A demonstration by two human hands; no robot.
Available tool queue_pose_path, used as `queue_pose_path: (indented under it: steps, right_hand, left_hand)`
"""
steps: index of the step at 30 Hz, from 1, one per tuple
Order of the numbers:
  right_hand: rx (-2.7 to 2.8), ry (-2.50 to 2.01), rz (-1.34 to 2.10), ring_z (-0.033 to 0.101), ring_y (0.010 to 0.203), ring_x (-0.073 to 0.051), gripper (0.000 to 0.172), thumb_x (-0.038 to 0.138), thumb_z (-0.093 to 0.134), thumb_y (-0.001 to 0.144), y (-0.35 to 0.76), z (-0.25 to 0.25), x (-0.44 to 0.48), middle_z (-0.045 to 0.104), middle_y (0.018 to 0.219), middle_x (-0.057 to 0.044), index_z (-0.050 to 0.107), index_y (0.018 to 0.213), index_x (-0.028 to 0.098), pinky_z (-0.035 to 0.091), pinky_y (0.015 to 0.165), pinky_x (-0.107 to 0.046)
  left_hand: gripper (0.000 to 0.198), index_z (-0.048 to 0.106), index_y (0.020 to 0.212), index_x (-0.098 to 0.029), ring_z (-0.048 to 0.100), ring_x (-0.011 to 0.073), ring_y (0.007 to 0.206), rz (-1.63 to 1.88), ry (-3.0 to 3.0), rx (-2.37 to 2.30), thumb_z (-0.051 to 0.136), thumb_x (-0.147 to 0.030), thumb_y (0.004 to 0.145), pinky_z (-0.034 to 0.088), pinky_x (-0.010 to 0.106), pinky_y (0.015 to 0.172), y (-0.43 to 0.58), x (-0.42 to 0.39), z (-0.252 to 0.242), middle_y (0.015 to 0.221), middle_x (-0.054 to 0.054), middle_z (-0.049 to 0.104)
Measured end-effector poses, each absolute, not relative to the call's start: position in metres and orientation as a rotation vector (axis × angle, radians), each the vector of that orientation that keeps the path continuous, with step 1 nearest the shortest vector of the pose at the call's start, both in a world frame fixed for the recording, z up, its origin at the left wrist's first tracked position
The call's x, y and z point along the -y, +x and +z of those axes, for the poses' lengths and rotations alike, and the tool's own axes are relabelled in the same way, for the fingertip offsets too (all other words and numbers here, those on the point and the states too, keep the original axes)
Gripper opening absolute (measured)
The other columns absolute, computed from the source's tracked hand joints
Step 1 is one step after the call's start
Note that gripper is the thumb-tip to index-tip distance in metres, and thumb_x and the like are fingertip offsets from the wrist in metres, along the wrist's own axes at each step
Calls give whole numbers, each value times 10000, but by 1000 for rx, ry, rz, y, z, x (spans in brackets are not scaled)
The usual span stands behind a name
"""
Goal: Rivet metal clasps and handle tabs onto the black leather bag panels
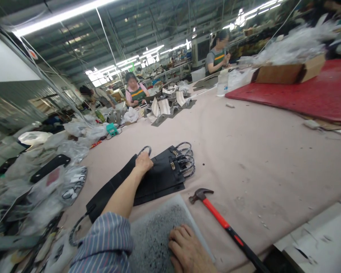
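My left hand (pixel 144 163) is closed on the edge of a black bag panel (pixel 113 185), close to its dark rope-like handle. That panel lies partly over a stack of black bag pieces (pixel 159 172) with gold-coloured clasps and several looped handles. My right hand (pixel 184 246) lies on a grey, black-speckled pad (pixel 156 235), its fingers resting on the surface with nothing seen in them. Right of the pad is a claw hammer (pixel 216 213) with a red and black handle, apart from both hands.
Plastic bags and loose parts (pixel 42 182) are heaped along the left side. Grey and white pieces (pixel 170 106) lie at the far edge, where co-workers sit. A red board (pixel 298 93) with an open cardboard box (pixel 284 74) is at the right rear, beside a clear container (pixel 222 83).
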State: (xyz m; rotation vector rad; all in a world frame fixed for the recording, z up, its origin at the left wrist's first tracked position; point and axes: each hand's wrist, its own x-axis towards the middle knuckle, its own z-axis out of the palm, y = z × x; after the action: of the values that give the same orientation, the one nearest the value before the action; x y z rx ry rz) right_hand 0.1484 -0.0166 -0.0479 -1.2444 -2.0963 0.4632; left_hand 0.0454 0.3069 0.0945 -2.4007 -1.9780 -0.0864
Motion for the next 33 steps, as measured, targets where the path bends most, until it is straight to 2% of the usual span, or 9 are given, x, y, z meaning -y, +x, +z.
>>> queue_pose_path:
  steps: [3, 6, 10, 13, 18, 22, 24, 27, 33]
  right_hand:
    - [2068, -1266, 548, 529, 1145, -245, 218, 202, 651, 822, 151, -30, 22, 629, 1174, -38, 616, 1036, 231, 324, 1160, -472]
    - [2055, -1273, 594, 522, 1142, -237, 208, 164, 602, 837, 153, -14, 26, 617, 1168, -36, 612, 1034, 228, 319, 1163, -483]
    - [2045, -1258, 562, 534, 1117, -235, 212, 132, 587, 837, 153, -8, 29, 621, 1135, -40, 615, 1026, 223, 372, 1128, -495]
    - [1922, -1232, 459, 569, 1096, -241, 246, 111, 553, 858, 154, -18, 30, 636, 1149, -70, 617, 1073, 214, 478, 1022, -463]
    - [1370, -1284, 313, 576, 1218, -268, 306, 226, 500, 965, 166, -39, 28, 634, 1270, -123, 580, 1260, 217, 499, 1036, -481]
    - [1184, -1370, 468, 622, 1117, -264, 275, 336, 463, 995, 177, -40, 22, 669, 1173, -130, 627, 1167, 198, 523, 990, -479]
    - [1326, -1372, 485, 612, 1135, -269, 262, 350, 501, 972, 176, -36, 20, 671, 1182, -128, 648, 1129, 200, 506, 1009, -486]
    - [1684, -1385, 438, 571, 1215, -289, 283, 331, 564, 929, 170, -28, 23, 660, 1255, -120, 656, 1167, 209, 442, 1065, -519]
    - [2017, -1449, 322, 494, 1315, -327, 347, 324, 598, 902, 166, -23, 31, 608, 1373, -107, 628, 1233, 224, 312, 1124, -603]
  left_hand:
    - [337, 587, 1171, -21, 633, 357, 1166, -117, -2305, 1958, 521, -87, 847, 519, 432, 997, 23, -313, 136, 1205, 261, 625]
    - [351, 562, 1185, -59, 611, 300, 1149, -147, -2364, 1745, 496, -40, 841, 514, 386, 1004, 11, -301, 174, 1218, 212, 606]
    - [273, 591, 1031, -128, 585, 256, 1084, -87, -2586, 1237, 507, -9, 800, 512, 367, 1011, 1, -244, 194, 1125, 148, 606]
    - [210, 578, 914, -169, 581, 248, 1049, -118, -2725, 996, 479, -16, 810, 505, 399, 1037, -16, -175, 166, 1032, 114, 607]
    - [361, 549, 927, -193, 616, 186, 944, -394, -2879, 1060, 381, 71, 747, 581, 290, 826, -57, -57, 54, 989, 68, 623]
    - [374, 569, 1030, -167, 618, 226, 1133, -526, -2875, 973, 368, 49, 800, 541, 390, 1032, -65, 19, -8, 1051, 88, 650]
    - [342, 576, 1069, -154, 602, 250, 1200, -530, -2861, 1019, 356, 7, 863, 505, 434, 1091, -60, 45, -16, 1072, 100, 654]
    - [297, 590, 1070, -138, 613, 271, 1198, -504, -2827, 1082, 339, -57, 934, 503, 458, 1088, -51, 70, -16, 1061, 111, 656]
    - [301, 615, 1075, -103, 620, 291, 1198, -480, -2747, 1124, 330, -110, 975, 509, 469, 1061, -38, 87, -20, 1092, 148, 664]
